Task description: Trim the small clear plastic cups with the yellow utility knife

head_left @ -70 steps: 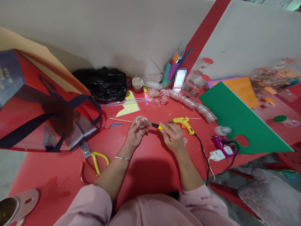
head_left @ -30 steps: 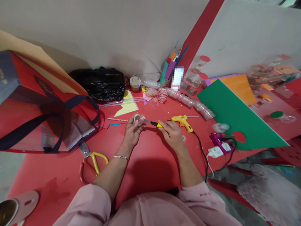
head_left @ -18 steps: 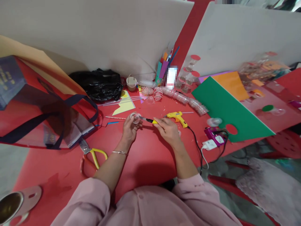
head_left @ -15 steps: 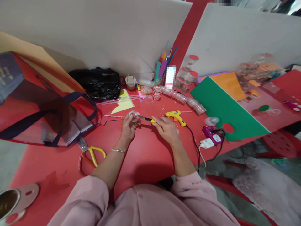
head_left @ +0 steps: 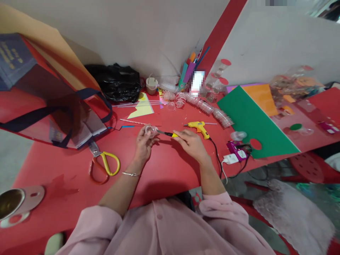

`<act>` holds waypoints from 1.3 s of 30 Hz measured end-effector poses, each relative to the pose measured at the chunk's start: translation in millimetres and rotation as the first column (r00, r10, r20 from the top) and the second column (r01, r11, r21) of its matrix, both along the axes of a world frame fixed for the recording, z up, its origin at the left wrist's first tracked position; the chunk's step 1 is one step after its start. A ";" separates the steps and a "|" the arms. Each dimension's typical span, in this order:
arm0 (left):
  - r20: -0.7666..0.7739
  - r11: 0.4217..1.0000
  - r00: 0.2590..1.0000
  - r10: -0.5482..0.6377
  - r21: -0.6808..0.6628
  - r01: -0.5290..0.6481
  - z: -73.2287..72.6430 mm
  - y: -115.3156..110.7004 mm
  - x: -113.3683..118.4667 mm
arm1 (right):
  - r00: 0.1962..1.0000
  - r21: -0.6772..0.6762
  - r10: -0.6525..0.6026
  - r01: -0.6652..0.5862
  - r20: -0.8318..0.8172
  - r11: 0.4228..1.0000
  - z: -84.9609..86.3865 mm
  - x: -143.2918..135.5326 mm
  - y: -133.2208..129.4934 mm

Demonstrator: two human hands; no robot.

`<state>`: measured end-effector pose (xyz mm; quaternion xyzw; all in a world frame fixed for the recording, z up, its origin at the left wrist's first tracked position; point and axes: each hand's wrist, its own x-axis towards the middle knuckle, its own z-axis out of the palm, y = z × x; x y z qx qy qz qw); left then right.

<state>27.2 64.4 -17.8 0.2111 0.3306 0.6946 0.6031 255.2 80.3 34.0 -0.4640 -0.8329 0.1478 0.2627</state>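
Note:
My left hand [head_left: 143,143] is closed around a small clear plastic cup [head_left: 151,131], its round rim tipped toward me. In my right hand [head_left: 191,143] is a craft knife [head_left: 169,134] with a yellow and black handle and a narrow grey blade. The blade reaches left to the cup's edge; whether it cuts into the plastic I cannot tell. Just beyond my right hand lies a yellow glue gun [head_left: 198,128] with a black cord. Scissors [head_left: 102,161] with one yellow and one red handle rest left of my left forearm.
Nested clear cups [head_left: 202,106] curve along the back. A green board [head_left: 255,122] lies at the right, near a purple power strip [head_left: 239,150]. A red bag [head_left: 34,113] stands left, a black plastic bag [head_left: 117,83] behind. A metal mug [head_left: 12,203] sits front left.
The view has shifted a little, so the table's things sit slightly differently. Both hands keep their grips, and the cup's open rim shows more clearly. The blade stays at the cup.

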 end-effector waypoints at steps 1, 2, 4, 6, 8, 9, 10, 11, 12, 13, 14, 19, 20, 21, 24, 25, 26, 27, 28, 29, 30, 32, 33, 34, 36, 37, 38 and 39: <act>-0.003 1.000 1.000 -0.002 0.006 0.002 -1.6 -0.7 -0.9 | 1.000 -0.014 -0.008 0.008 -0.004 1.000 0.0 -0.6 -3.6; -0.009 1.000 1.000 -0.009 0.014 0.009 -3.0 -0.7 -1.8 | 1.000 -0.025 -0.021 0.020 -0.017 0.999 -0.6 -1.6 -6.9; -0.027 0.999 0.999 -0.030 0.026 0.030 -4.7 0.3 -3.7 | 0.998 -0.034 -0.046 0.044 -0.053 0.998 -2.9 -4.7 -11.8; -0.052 0.999 0.998 -0.041 0.022 0.042 -4.8 1.0 -6.5 | 0.995 -0.026 -0.058 0.056 -0.079 0.998 -4.8 -8.8 -13.3; -0.063 0.999 0.997 -0.034 0.019 0.036 -2.9 0.5 -10.0 | 0.995 -0.013 -0.044 0.043 -0.092 0.999 -4.3 -13.0 -10.4; -0.060 0.999 0.998 -0.029 0.022 0.030 -1.3 -0.1 -11.9 | 0.995 -0.005 -0.027 0.026 -0.092 1.000 -2.9 -15.0 -7.6; -0.053 0.999 0.998 -0.024 0.028 0.026 0.8 -0.8 -13.7 | 0.996 0.007 -0.005 0.006 -0.085 1.000 -0.9 -16.7 -4.1; -0.043 0.999 0.999 -0.022 0.036 0.024 3.0 -1.7 -15.1 | 0.997 0.023 0.013 -0.011 -0.070 1.000 1.1 -18.3 -0.4; -0.032 0.999 0.999 -0.020 0.044 0.022 5.3 -2.5 -16.2 | 0.998 0.045 0.024 -0.022 -0.051 0.999 2.8 -19.7 3.3; -0.025 0.998 0.999 -0.020 0.051 0.022 7.4 -3.3 -16.8 | 0.999 0.072 0.027 -0.025 -0.034 0.997 3.6 -21.0 6.7; -0.020 0.998 1.000 -0.021 0.055 0.022 9.2 -3.9 -17.0 | 0.999 0.099 0.024 -0.022 -0.022 0.995 3.2 -22.1 9.5; -0.040 0.999 0.999 -0.014 0.051 0.016 8.9 -5.1 -15.6 | 0.998 0.165 0.013 -0.002 -0.064 0.986 -18.5 -25.3 14.5; -0.049 0.999 0.999 -0.015 0.048 0.017 7.4 -4.9 -15.6 | 0.997 0.158 0.016 -0.002 -0.081 0.987 -24.1 -25.5 14.2; -0.057 0.999 0.998 -0.020 0.043 0.022 5.8 -4.7 -15.7 | 0.995 0.153 0.019 -0.004 -0.101 0.988 -28.9 -25.7 13.7; -0.069 0.999 0.997 -0.046 0.023 0.047 1.2 -3.7 -16.5 | 0.988 0.137 0.037 -0.016 -0.151 0.990 -36.4 -25.9 12.0; -0.071 0.998 0.996 -0.052 0.017 0.053 0.0 -3.2 -16.6 | 0.986 0.135 0.042 -0.020 -0.160 0.991 -36.8 -25.9 11.7; -0.073 0.998 0.996 -0.055 0.011 0.056 -1.0 -2.6 -16.6 | 0.986 0.136 0.043 -0.020 -0.161 0.990 -36.6 -25.8 11.6; -0.075 0.998 0.996 -0.058 0.005 0.058 -1.7 -1.9 -16.5 | 0.987 0.142 0.037 -0.015 -0.154 0.990 -36.0 -25.6 11.7; -0.075 0.998 0.995 -0.058 0.000 0.058 -2.3 -1.0 -16.2 | 0.990 0.154 0.027 -0.006 -0.139 0.988 -35.2 -25.2 12.0; -0.075 0.998 0.996 -0.057 -0.006 0.057 -2.7 -0.1 -15.7 | 0.993 0.170 0.013 0.008 -0.121 0.985 -34.5 -24.6 12.4; -0.073 0.998 0.996 -0.055 -0.012 0.054 -3.0 0.8 -15.2 | 0.995 0.186 -0.002 0.020 -0.101 0.982 -33.9 -23.9 13.0; -0.067 0.998 0.996 -0.054 -0.015 0.053 -3.2 2.2 -14.3 | 0.997 0.202 -0.023 0.037 -0.069 0.979 -33.1 -22.1 14.0; -0.066 0.999 0.996 -0.053 -0.011 0.053 -3.1 2.6 -14.0 | 0.998 0.201 -0.025 0.037 -0.062 0.979 -32.7 -21.2 14.4; -0.068 0.999 0.996 -0.052 -0.003 0.052 -2.9 2.9 -13.8 | 0.998 0.197 -0.022 0.033 -0.058 0.980 -32.4 -20.4 14.7; -0.080 0.999 0.996 -0.043 0.016 0.044 -2.5 3.3 -13.8 | 0.998 0.186 -0.012 0.023 -0.056 0.982 -32.0 -19.1 15.0; -0.090 0.999 0.995 -0.034 0.025 0.036 -2.3 3.5 -14.1 | 0.998 0.182 -0.010 0.020 -0.055 0.983 -31.8 -18.6 15.1; -0.103 0.999 0.994 -0.024 0.031 0.028 -2.1 3.8 -14.4 | 0.999 0.179 -0.010 0.019 -0.052 0.984 -31.7 -18.3 15.2; -0.118 0.999 0.993 -0.016 0.036 0.020 -2.1 4.3 -14.8 | 0.999 0.174 -0.010 0.018 -0.047 0.985 -31.7 -18.0 15.3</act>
